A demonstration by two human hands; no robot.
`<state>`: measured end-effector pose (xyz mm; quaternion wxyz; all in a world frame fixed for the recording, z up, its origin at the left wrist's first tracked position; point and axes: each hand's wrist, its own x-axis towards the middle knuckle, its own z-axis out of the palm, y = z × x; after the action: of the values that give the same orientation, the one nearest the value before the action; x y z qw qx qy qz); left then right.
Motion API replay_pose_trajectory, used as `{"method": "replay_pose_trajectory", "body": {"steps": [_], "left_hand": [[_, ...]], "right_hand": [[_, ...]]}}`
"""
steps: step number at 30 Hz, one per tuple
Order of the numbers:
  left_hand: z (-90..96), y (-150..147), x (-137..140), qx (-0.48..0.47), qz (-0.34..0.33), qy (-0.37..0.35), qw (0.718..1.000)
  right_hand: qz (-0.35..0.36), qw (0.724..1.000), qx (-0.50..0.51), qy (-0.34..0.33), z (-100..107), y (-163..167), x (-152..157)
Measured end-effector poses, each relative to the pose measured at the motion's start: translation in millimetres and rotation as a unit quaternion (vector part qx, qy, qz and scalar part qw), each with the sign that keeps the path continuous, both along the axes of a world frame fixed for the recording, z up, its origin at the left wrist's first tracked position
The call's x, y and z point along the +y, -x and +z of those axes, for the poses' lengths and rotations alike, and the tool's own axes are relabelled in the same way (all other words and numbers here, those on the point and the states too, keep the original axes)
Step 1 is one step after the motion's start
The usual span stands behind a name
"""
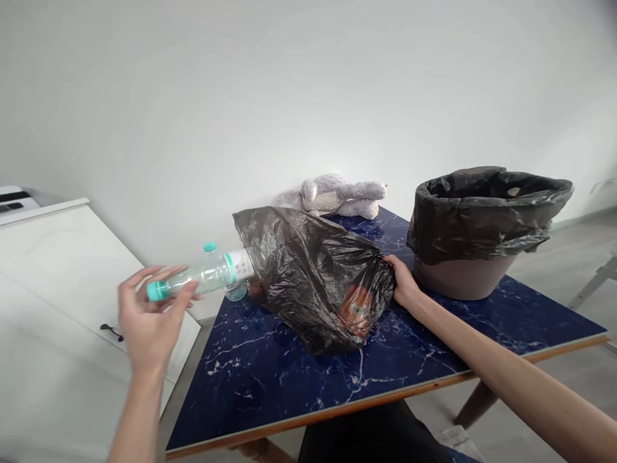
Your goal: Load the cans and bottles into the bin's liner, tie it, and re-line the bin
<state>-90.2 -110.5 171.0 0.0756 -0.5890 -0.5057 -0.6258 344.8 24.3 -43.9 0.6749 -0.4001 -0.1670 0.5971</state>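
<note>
Bottle [205, 276], clear plastic with a teal cap, is in the left hand [150, 325], raised off the desk [289, 386] to its left. That hand is partly curled, closed around the capped end: the thumb presses along the near side by the shoulder, and the fingers wrap the cap and neck from above and behind. From the left hand the bottle points rightward, and its end with the white label runs to the open edge of a black plastic bag [308, 276], where the rest of it is hidden.

The right hand [405, 283] is clamped on the far end of the bag, thumb and fingers together on a bunch of the film; some of its fingers are out of sight behind the plastic. The bag spans the space between the two hands, and something reddish-orange shows through it just left of the right hand.

Another bottle [235, 293] is to the right of the left hand, mostly covered by the held one. A grey plush toy [337, 193] lies beyond the right hand, and a lined bin [467, 276] stands just to that hand's right.
</note>
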Motion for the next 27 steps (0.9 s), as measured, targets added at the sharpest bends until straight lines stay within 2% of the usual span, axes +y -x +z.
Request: {"method": "replay_pose_trajectory", "body": {"steps": [4, 8, 13, 17, 20, 27], "left_hand": [[14.2, 8.4, -23.0, -0.075, 0.005, 0.048, 0.996], [22.5, 10.0, -28.6, -0.071, 0.045, 0.124, 0.989], [26.3, 14.8, -7.0, 0.051, 0.13, 0.194, 0.971], [24.4, 21.1, 16.8, 0.145, 0.156, 0.23, 0.95], [21.3, 27.2, 30.2, 0.169, 0.156, 0.237, 0.944], [13.3, 44.8, 46.5, 0.188, 0.17, 0.305, 0.918]], "right_hand": [[-0.002, 1.0, 0.024, -0.002, 1.7, -0.7, -0.7], [-0.008, 0.999, 0.04, 0.0, 2.4, -2.1, -0.6], [-0.012, 0.998, 0.054, 0.004, 6.3, -1.9, -1.6], [-0.006, 0.998, 0.062, 0.015, 13.3, 1.0, -5.6], [0.0, 0.998, 0.064, 0.022, 17.4, 3.0, -8.0], [0.003, 0.998, 0.061, 0.03, 19.4, 3.0, -9.1]]}}
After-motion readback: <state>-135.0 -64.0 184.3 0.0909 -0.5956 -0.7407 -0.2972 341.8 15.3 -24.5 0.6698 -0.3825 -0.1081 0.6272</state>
